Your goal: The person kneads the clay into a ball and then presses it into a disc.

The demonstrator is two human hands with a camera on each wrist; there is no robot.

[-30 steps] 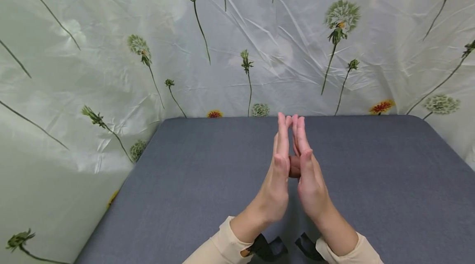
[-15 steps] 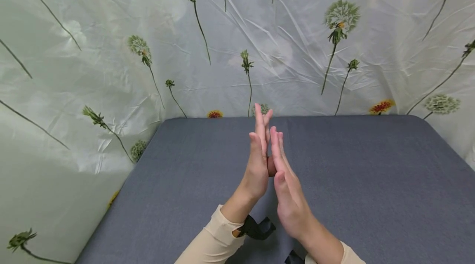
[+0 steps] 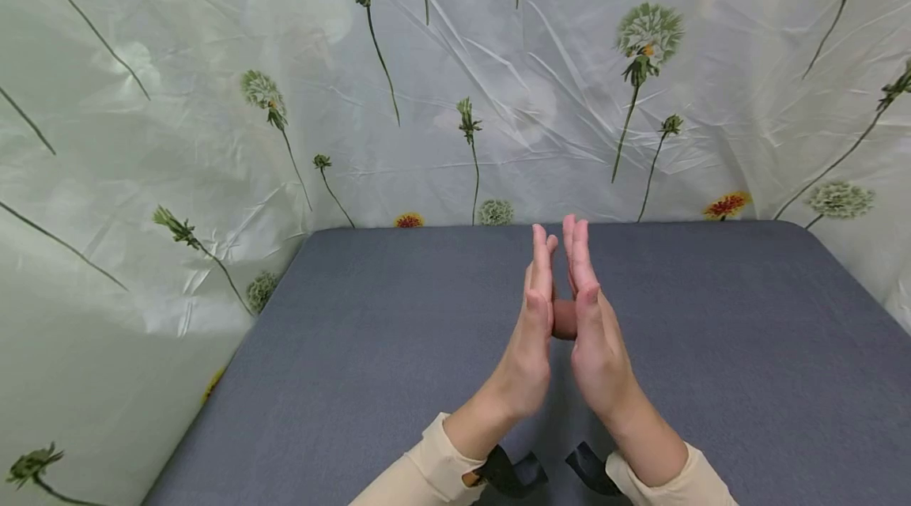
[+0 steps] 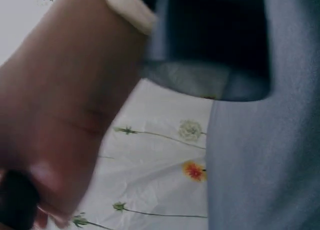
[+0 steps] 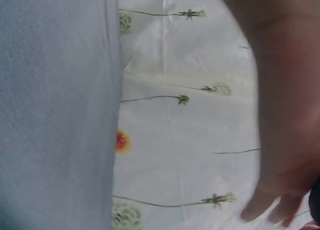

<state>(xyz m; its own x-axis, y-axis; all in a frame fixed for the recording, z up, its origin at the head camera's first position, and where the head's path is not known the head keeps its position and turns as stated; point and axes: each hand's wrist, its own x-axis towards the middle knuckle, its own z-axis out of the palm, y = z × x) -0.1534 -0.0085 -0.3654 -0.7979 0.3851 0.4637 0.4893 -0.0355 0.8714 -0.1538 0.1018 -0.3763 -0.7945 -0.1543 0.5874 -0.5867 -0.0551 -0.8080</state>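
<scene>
My left hand and right hand stand upright, palms facing, above the grey table. Their fingers are straight and point away from me. Pressed between the palms is a small brown lump with a smooth, rounded lower edge; the palms hide much of it. In the left wrist view the same lump looks dark, against the palm at the lower left. A sliver of the lump shows at the right edge of the right wrist view. The fingertips of the two hands are slightly apart.
The grey cloth-covered table extends around the hands. Behind it and to the left hangs a shiny pale curtain printed with dandelions and flowers. Black straps hang at the wrists, below cream sleeves.
Half a second ago both hands were further left, the left one pushed forward and the right drawn back. Now they are back to the right and nearly level, the lump still between them.
</scene>
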